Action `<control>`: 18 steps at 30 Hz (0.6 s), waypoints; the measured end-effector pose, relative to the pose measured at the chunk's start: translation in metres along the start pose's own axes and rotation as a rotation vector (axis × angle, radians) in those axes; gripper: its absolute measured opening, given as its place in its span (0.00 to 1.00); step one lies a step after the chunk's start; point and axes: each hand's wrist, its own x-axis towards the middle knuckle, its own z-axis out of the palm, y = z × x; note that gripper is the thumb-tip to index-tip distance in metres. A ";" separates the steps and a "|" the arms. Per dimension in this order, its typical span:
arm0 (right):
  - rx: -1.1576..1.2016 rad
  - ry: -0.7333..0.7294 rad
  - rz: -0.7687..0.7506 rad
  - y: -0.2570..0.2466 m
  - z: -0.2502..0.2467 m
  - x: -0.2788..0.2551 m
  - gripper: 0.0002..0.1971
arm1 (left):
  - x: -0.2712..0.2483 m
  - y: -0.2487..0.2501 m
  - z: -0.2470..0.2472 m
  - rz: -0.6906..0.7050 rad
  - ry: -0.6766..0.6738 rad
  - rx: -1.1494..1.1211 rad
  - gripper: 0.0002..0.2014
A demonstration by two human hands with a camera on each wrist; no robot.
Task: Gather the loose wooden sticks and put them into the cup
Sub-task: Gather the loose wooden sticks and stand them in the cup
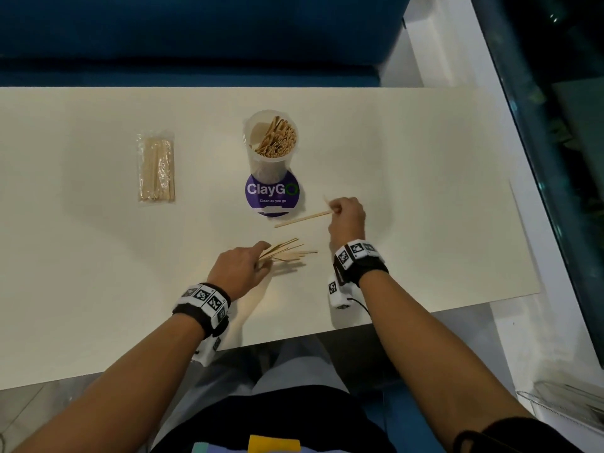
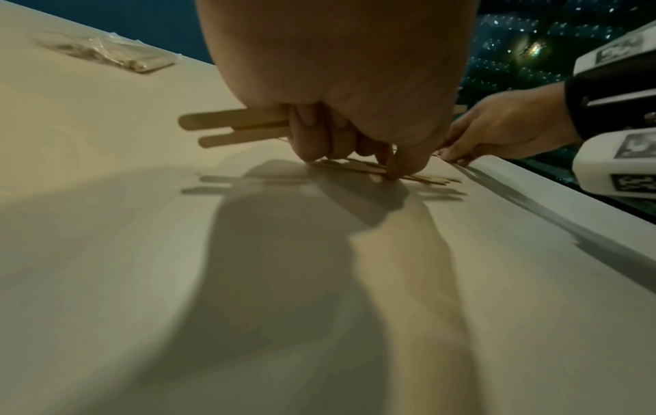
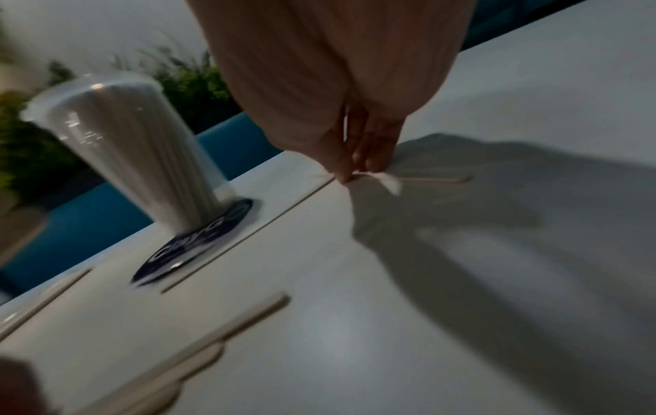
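A clear plastic cup holding several wooden sticks stands mid-table, blurred in the right wrist view. My left hand grips a fanned bundle of sticks near the table's front. In the left wrist view its curled fingers hold stick ends while more sticks lie under the fingertips. To the right of the cup, my right hand pinches the end of one long thin stick that lies on the table. Its fingertips hold that stick.
A sealed clear packet of sticks lies at the left of the cream table. A round purple sticker lies under and in front of the cup. Blue seating runs behind the far edge; a glass wall is at the right.
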 end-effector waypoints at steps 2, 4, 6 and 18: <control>0.026 -0.092 -0.095 -0.011 0.008 -0.008 0.17 | 0.005 0.001 0.001 0.039 0.033 -0.020 0.13; -0.002 -0.176 -0.215 -0.017 0.016 -0.022 0.17 | 0.009 0.004 0.001 0.043 0.065 -0.032 0.10; -0.017 -0.267 -0.329 -0.019 0.021 -0.031 0.14 | 0.009 0.005 0.001 0.016 0.081 -0.037 0.10; -0.184 -0.492 -0.430 -0.047 0.023 -0.058 0.26 | 0.005 -0.030 -0.020 -0.106 0.060 -0.015 0.35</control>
